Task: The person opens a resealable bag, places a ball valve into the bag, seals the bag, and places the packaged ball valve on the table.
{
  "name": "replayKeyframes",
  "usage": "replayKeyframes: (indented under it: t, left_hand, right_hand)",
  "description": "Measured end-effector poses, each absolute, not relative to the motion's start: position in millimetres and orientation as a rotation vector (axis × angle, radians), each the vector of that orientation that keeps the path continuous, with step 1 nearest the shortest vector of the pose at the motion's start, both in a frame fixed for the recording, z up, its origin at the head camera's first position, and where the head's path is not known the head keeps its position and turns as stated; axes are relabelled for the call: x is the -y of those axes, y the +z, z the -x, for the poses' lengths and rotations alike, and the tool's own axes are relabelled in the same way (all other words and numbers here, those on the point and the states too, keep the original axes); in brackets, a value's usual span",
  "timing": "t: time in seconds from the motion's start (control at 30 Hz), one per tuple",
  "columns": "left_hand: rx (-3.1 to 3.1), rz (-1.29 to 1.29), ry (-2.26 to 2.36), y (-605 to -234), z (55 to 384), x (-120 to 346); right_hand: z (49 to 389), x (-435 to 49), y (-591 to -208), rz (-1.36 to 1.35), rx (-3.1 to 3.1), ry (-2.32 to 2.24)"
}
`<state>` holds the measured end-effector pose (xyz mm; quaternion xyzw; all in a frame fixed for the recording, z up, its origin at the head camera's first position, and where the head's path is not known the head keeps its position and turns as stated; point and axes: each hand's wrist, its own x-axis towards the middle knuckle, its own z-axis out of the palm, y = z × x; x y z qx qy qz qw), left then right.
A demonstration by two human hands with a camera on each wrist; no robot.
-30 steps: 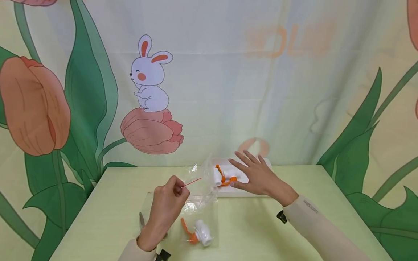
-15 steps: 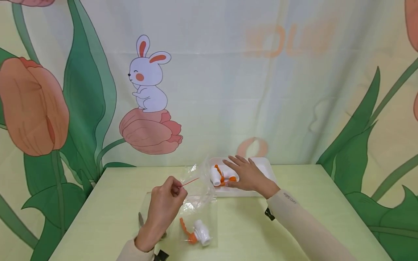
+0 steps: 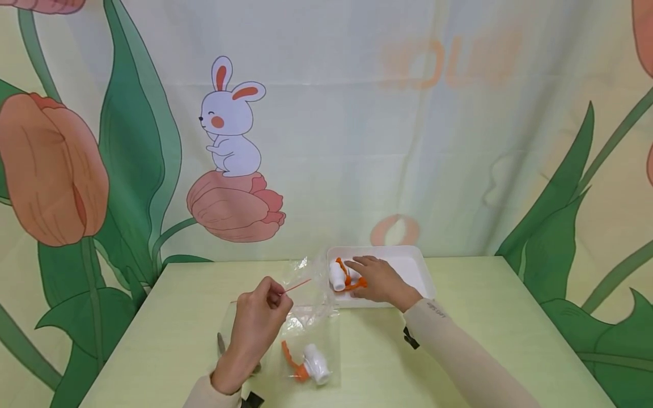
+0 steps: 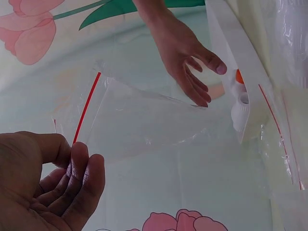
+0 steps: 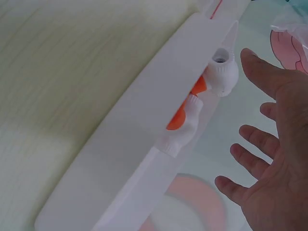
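My left hand (image 3: 257,326) pinches the top of a clear zip bag (image 4: 134,115) by its red-striped edge (image 4: 88,106). The bag hangs thin and flat, with nothing visible inside. Over the white tray (image 3: 415,280), my right hand (image 3: 381,282) is held with fingers apart and bent a little. No object shows in its grasp in the right wrist view. Just below it in the tray lie white plastic ball valves (image 3: 337,276) with orange handles (image 3: 355,284), partly covered by the hand in the head view.
In front of me lies another white valve (image 3: 317,364) with an orange handle, inside a clear zip bag (image 3: 334,334). A grey metal tool (image 3: 221,343) sits mostly hidden behind my left wrist. A printed curtain (image 3: 326,141) hangs behind the table (image 3: 153,328).
My right hand has moved left and down toward the valves in the tray, its spread fingers drawing in. My left hand stays nearly in place with the bag.
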<state>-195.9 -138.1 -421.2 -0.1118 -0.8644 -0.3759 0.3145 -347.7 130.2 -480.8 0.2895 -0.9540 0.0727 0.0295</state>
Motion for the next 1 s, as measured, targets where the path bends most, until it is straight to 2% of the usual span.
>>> replayKeyframes:
  t: [0.63,1.0]
  left_hand:
    - [2.332,0.268,-1.033,-424,195,139]
    - [2.344,0.263,-1.030,-424,196,139]
  right_hand:
    - [354,-114,-503,-0.934,2.996,0.333]
    - [364,-110,-515,-0.945,2.960,-0.006]
